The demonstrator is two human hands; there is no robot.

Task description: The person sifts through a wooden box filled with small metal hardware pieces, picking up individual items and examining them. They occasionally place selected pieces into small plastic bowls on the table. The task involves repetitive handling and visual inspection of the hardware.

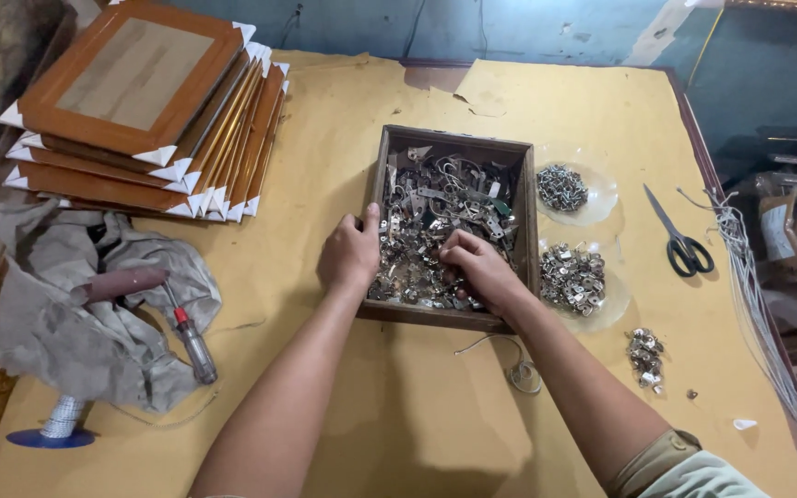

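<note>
Our left hand (350,254) holds the left wall of the wooden tray (375,189), fingers clamped over its edge, thumb up. Our right hand (477,266) digs into the metal hardware (435,207) inside, grip curled together, perhaps pinching a piece. The tray sits mid-table (361,101), two clear dishes (601,198) just right of it, scissors (679,242) beyond

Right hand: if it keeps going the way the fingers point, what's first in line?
The right hand is already in the wooden tray, fingers curled toward the upper left. First in line is probably the heap of metal hardware it touches; depth is unclear.
</note>
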